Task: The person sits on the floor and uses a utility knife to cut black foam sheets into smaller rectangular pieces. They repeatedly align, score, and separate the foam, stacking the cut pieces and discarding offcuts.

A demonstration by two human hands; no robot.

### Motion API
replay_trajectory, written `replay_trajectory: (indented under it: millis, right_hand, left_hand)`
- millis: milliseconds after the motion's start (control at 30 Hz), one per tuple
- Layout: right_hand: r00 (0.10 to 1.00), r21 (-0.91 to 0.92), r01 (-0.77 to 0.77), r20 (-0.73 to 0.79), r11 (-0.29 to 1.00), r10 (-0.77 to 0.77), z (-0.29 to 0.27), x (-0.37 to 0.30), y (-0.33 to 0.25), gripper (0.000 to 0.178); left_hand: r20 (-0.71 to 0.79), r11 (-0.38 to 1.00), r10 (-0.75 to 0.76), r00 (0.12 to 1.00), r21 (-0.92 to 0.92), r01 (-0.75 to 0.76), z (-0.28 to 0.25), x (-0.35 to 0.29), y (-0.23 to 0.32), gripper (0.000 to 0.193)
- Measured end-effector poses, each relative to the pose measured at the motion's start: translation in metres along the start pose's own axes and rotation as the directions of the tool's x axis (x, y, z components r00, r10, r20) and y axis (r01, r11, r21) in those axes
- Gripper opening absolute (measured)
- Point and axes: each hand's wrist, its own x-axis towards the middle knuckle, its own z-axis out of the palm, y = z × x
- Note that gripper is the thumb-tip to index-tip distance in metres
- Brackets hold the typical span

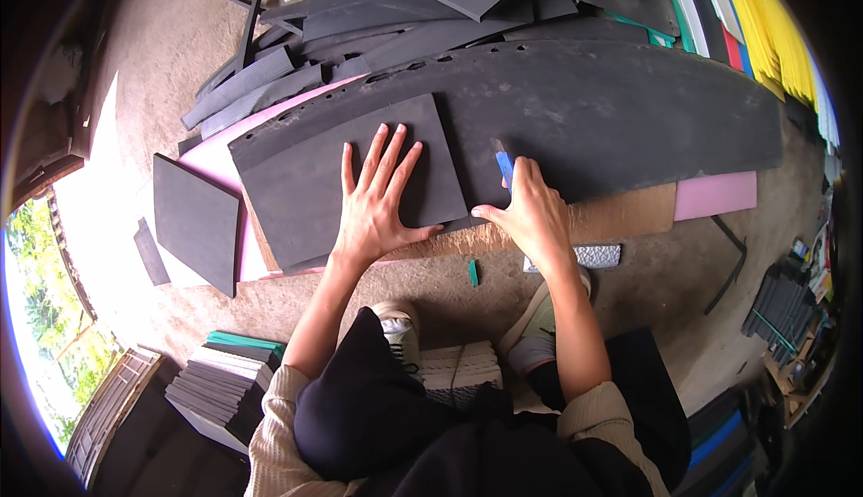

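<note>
My left hand (pixel 372 212) lies flat with fingers spread on a square black foam panel (pixel 306 182), pressing it against a long black foam sheet (pixel 620 115) underneath. Just right of the panel's edge, my right hand (pixel 532 214) grips a blue utility knife (pixel 505 168), its tip pointing away from me over the long sheet. My right thumb is stretched toward the panel's lower right corner. Whether the blade touches the foam I cannot tell. A brown board (pixel 620 215) and a pink sheet (pixel 716 195) show from beneath the long sheet.
Black foam offcuts (pixel 360 34) are heaped at the far side. Another black panel (pixel 200 223) lies on the left. Yellow sheets (pixel 760 16) stand at the far right. Stacked foam blocks (pixel 220 380) sit at near left, and a small green scrap (pixel 473 272) lies by my feet.
</note>
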Motion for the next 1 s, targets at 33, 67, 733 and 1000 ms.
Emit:
replay_trajectory:
  millis: [33, 67, 733, 1000]
  right_hand:
    - [1.0, 0.001, -0.023, -0.018, 1.0, 0.023, 0.002, 0.0, -0.001, 0.061]
    - [0.998, -0.029, -0.007, -0.062, 1.0, 0.005, 0.004, 0.001, -0.002, 0.06]
    - [0.959, -0.145, 0.012, -0.28, 0.989, -0.053, 0.021, 0.005, 0.0, 0.064]
    - [0.954, -0.148, -0.054, -0.301, 0.988, 0.007, 0.022, 0.012, -0.004, 0.064]
  left_hand:
    - [-0.007, 1.0, 0.004, 1.0, 0.005, -0.004, 0.0, 0.002, -0.002, 0.105]
    - [0.014, 0.998, 0.01, 1.0, 0.06, -0.011, -0.001, 0.003, -0.003, 0.106]
    - [-0.042, 0.998, 0.046, 0.998, 0.047, -0.044, -0.002, 0.017, -0.013, 0.102]
    - [-0.049, 0.996, 0.046, 0.998, 0.072, -0.042, -0.004, 0.029, -0.017, 0.104]
